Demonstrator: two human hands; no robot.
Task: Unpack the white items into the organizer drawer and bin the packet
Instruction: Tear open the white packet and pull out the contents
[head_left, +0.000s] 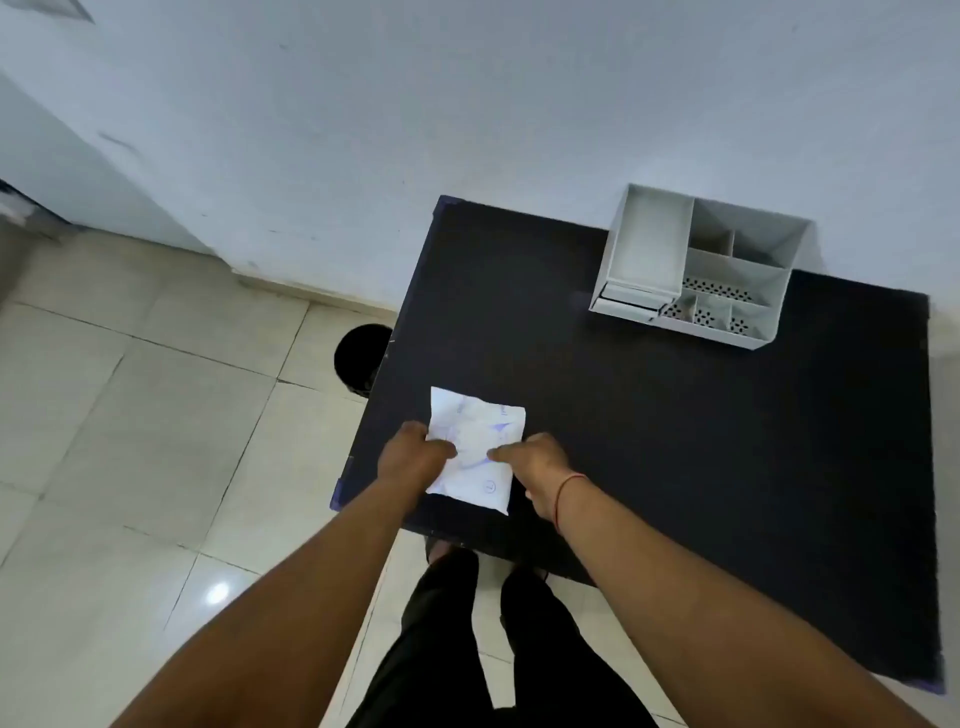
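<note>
A black table (675, 441) stands against the pale wall on a tiled floor (130, 415). A grey organizer (701, 270) sits at its far edge, well apart from a white packet (475, 447) lying near its front left corner. A dark round bin (358, 358) stands on the floor beside the table's left edge.

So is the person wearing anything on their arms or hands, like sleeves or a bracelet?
No sleeves show; both forearms are bare, and there are no gloves on the left hand or right hand. The only thing worn is a thin red thread tied around the right wrist.
</note>
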